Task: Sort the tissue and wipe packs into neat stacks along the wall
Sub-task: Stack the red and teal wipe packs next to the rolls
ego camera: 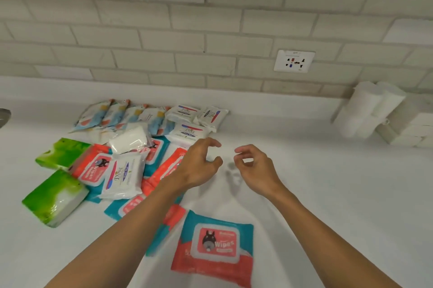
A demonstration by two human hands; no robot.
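Note:
A loose heap of packs covers the left of the white counter [328,194]. Teal-and-coral wipes packs lie in it, and one wipes pack [214,250] lies alone at the front between my forearms. White Dove packs [123,176] [189,133], two green tissue packs [55,197] [61,151], a clear pack of white tissues [128,139] and several small blue-printed packs [117,114] near the wall make up the rest. My left hand [199,163] hovers over the heap's right edge, fingers loosely curled, holding nothing. My right hand [254,166] hovers beside it, also empty.
A white brick wall runs along the back, with a socket plate [294,61] on it. White paper rolls [367,109] and stacked white tissue packs [412,128] stand at the back right. A grey metal object [3,116] shows at the left edge.

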